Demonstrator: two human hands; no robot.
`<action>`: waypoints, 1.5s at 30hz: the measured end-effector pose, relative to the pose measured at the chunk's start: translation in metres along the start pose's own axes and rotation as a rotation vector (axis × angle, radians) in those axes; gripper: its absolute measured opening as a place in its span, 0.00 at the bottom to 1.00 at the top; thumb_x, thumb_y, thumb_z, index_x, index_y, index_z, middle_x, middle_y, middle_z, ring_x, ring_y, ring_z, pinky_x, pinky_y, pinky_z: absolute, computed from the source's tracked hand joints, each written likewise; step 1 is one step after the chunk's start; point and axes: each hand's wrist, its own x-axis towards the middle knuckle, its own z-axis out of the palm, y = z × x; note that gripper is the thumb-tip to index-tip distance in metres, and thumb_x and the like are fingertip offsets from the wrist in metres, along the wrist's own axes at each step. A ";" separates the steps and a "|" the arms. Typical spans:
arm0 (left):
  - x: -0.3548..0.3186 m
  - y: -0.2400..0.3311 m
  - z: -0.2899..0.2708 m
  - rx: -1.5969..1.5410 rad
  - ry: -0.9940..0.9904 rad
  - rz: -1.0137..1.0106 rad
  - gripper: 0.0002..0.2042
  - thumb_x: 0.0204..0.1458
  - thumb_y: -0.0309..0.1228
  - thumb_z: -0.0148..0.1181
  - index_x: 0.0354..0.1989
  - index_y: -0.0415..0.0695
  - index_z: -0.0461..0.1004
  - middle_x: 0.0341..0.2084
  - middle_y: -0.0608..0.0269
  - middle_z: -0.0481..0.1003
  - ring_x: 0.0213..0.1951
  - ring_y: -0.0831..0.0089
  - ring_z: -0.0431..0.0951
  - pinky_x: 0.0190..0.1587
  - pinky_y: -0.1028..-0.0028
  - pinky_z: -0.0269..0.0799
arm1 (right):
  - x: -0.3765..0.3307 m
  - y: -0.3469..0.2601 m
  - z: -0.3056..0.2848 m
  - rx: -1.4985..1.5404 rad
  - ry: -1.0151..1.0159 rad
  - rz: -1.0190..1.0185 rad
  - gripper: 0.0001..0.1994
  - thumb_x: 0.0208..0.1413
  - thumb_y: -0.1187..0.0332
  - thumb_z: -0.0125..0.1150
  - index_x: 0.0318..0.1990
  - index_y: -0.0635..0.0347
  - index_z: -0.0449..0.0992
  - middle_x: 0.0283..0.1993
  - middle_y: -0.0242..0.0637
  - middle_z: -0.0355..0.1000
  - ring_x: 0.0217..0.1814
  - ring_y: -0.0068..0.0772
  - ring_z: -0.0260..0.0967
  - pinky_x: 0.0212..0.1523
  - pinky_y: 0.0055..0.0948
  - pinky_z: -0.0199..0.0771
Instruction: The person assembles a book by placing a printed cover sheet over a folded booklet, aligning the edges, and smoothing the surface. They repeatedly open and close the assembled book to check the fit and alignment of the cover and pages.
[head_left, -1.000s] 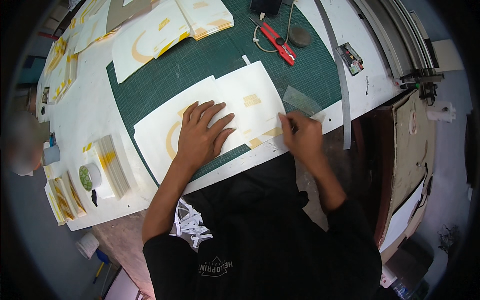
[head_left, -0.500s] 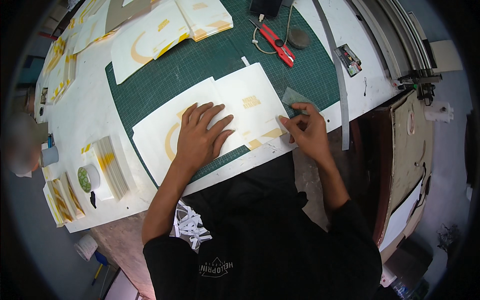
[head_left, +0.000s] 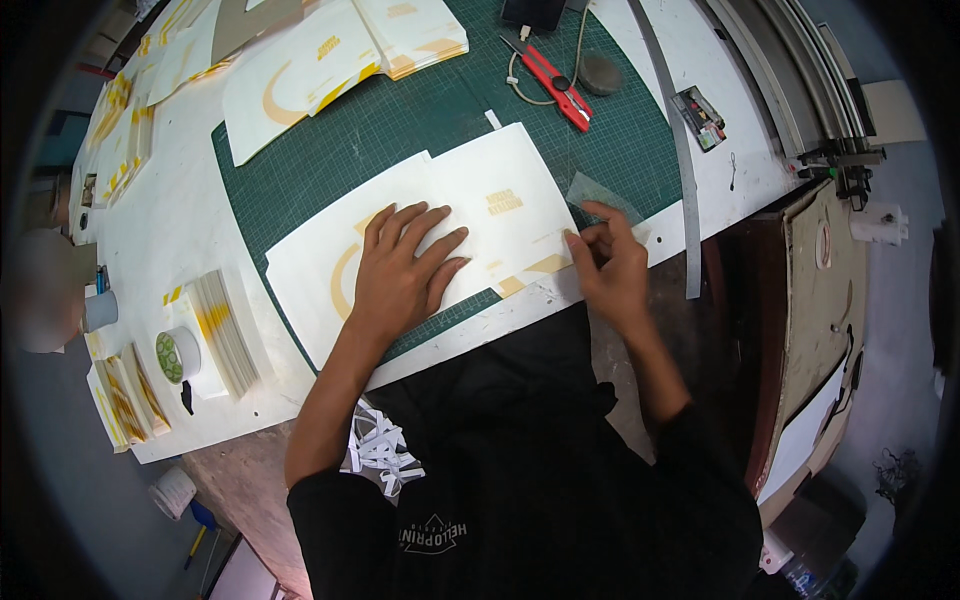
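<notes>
Right hand (head_left: 608, 262) slid to printed sheet's (head_left: 500, 215) right edge.

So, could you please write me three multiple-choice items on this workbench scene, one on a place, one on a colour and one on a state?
1. Where does the left hand rest?
A. flat on the white printed sheet
B. on the tape roll
C. on the metal ruler

2. What colour is the utility knife?
A. blue
B. red
C. yellow

3. What is the right hand doing?
A. lying open and empty
B. gripping the knife
C. pinching a small clear piece at the sheet's right edge

Answers: 1 A, the palm and spread fingers lie on the sheet; 2 B, its handle is red; 3 C, the fingertips meet at the clear piece.
</notes>
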 end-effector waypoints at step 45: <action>-0.006 0.004 -0.015 0.046 -0.153 -0.106 0.19 0.64 0.40 0.64 0.64 0.63 0.81 0.70 0.46 0.64 0.75 0.45 0.59 0.78 0.39 0.47 | 0.167 -0.026 0.023 -0.371 -0.417 -0.440 0.13 0.55 0.70 0.76 0.47 0.63 0.86 0.47 0.40 0.80 0.50 0.43 0.78 0.52 0.41 0.76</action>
